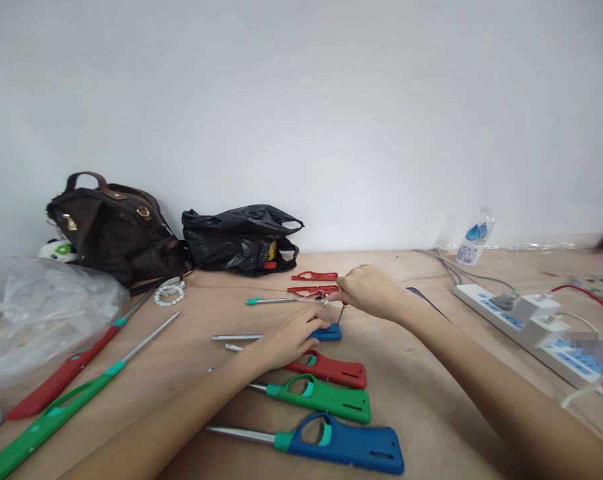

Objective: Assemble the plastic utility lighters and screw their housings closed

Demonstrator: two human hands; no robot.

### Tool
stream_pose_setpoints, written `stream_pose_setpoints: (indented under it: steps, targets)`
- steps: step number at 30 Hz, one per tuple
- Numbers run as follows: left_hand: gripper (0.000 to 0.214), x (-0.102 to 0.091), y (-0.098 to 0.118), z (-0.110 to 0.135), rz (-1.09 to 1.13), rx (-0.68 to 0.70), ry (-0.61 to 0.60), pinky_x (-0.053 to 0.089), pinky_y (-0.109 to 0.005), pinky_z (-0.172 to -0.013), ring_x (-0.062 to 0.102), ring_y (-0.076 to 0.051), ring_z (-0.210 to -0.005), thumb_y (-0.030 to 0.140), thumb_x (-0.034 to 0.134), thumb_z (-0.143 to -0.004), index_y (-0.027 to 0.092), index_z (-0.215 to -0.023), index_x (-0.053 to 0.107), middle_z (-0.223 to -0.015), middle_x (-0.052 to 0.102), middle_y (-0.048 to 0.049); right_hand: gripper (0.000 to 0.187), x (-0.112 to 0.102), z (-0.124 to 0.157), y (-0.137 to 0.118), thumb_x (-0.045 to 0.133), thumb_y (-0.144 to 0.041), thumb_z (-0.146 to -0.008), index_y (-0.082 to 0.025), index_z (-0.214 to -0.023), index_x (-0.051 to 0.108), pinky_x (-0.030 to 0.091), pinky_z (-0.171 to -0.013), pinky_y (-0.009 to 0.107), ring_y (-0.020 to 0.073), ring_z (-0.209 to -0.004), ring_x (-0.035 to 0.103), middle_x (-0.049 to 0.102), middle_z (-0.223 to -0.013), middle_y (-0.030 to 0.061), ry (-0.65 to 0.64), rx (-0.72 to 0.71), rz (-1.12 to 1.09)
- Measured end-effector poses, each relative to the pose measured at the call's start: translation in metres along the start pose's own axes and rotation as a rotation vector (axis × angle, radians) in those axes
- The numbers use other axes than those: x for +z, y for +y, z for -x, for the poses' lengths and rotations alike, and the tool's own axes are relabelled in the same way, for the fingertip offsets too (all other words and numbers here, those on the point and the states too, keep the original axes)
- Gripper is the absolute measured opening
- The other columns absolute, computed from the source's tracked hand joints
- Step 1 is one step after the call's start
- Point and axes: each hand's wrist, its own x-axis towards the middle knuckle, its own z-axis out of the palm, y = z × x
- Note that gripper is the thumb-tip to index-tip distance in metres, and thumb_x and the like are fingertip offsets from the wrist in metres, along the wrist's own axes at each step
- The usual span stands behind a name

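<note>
My right hand is closed around a small screwdriver. Its thin shaft points down onto the handle end of a blue gas lighter. My left hand presses that lighter against the table, fingers over its body and hiding its middle. The metal tube shows left of the hand. Just beyond lie two red lighter casing halves and a loose metal tube with a green end and thin wires. Nearer me lie a red lighter, a green lighter and another blue lighter.
Two longer lighters, red and green, lie left beside a clear plastic bag. A dark backpack, black plastic bag and beaded bracelet are behind. At right are a power strip with cables and a bottle.
</note>
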Motion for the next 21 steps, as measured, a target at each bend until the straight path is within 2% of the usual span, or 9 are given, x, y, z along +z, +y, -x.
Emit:
stream_pose_setpoints:
  steps: [3, 6, 9, 11, 16, 18, 21]
  targets:
    - [0.035, 0.0, 0.0, 0.0, -0.011, -0.004, -0.011, 0.043, -0.04, -0.097, 0.052, -0.025, -0.113, 0.01, 0.059, -0.084, 0.023, -0.117, 0.057, -0.119, 0.056, -0.007, 0.012, 0.0, 0.006, 0.001, 0.05, -0.024, -0.091, -0.014, -0.092, 0.058, 0.04, -0.07, 0.03, 0.0227, -0.08, 0.062, 0.068, -0.082, 0.0096, 0.073, -0.089, -0.1]
    - [0.036, -0.001, 0.001, -0.001, -0.012, -0.021, -0.023, 0.043, -0.04, -0.097, 0.052, -0.025, -0.113, 0.008, 0.059, -0.083, 0.022, -0.116, 0.057, -0.118, 0.056, -0.0071, 0.005, -0.002, 0.006, 0.001, 0.055, -0.018, -0.087, -0.015, -0.088, 0.059, 0.041, -0.071, 0.028, 0.0214, -0.08, 0.062, 0.069, -0.085, 0.0093, 0.058, -0.104, -0.109]
    - [0.036, -0.001, 0.002, -0.002, -0.009, -0.026, -0.031, 0.044, -0.04, -0.097, 0.052, -0.026, -0.113, 0.007, 0.061, -0.082, 0.021, -0.115, 0.058, -0.119, 0.056, -0.0073, 0.019, -0.001, -0.002, -0.002, 0.056, -0.026, -0.089, -0.015, -0.075, 0.06, 0.04, -0.073, 0.033, 0.0242, -0.072, 0.065, 0.069, -0.076, 0.0127, 0.027, -0.027, -0.003]
    - [0.036, -0.001, 0.002, -0.002, -0.011, -0.026, -0.032, 0.043, -0.04, -0.097, 0.052, -0.026, -0.113, 0.007, 0.061, -0.082, 0.02, -0.114, 0.058, -0.119, 0.056, -0.0077, 0.028, 0.001, -0.004, -0.004, 0.05, -0.029, -0.093, -0.014, -0.071, 0.059, 0.04, -0.073, 0.035, 0.0252, -0.067, 0.066, 0.069, -0.07, 0.0143, 0.011, 0.003, 0.047]
    - [0.037, -0.001, 0.001, -0.002, -0.026, -0.021, -0.034, 0.044, -0.039, -0.096, 0.052, -0.026, -0.112, 0.008, 0.062, -0.082, 0.02, -0.116, 0.057, -0.118, 0.056, -0.0078, 0.014, 0.0, 0.007, -0.006, 0.046, -0.021, -0.092, -0.012, -0.099, 0.055, 0.04, -0.073, 0.032, 0.0218, -0.071, 0.064, 0.07, -0.078, 0.0095, 0.043, -0.087, -0.076]
    - [0.036, 0.0, 0.001, -0.002, -0.023, -0.016, -0.028, 0.044, -0.04, -0.096, 0.052, -0.026, -0.112, 0.008, 0.061, -0.082, 0.021, -0.116, 0.057, -0.118, 0.056, -0.0073, 0.012, -0.001, 0.008, -0.005, 0.049, -0.017, -0.09, -0.013, -0.1, 0.055, 0.04, -0.072, 0.029, 0.0207, -0.074, 0.064, 0.07, -0.081, 0.0089, 0.028, -0.11, -0.1]
    - [0.034, 0.0, 0.001, -0.001, -0.016, -0.014, -0.014, 0.044, -0.04, -0.096, 0.052, -0.026, -0.112, 0.008, 0.06, -0.083, 0.021, -0.114, 0.058, -0.118, 0.056, -0.0073, 0.015, -0.002, 0.001, -0.006, 0.054, -0.027, -0.091, -0.013, -0.088, 0.059, 0.039, -0.076, 0.032, 0.0226, -0.074, 0.065, 0.07, -0.08, 0.0121, 0.0, -0.049, -0.013]
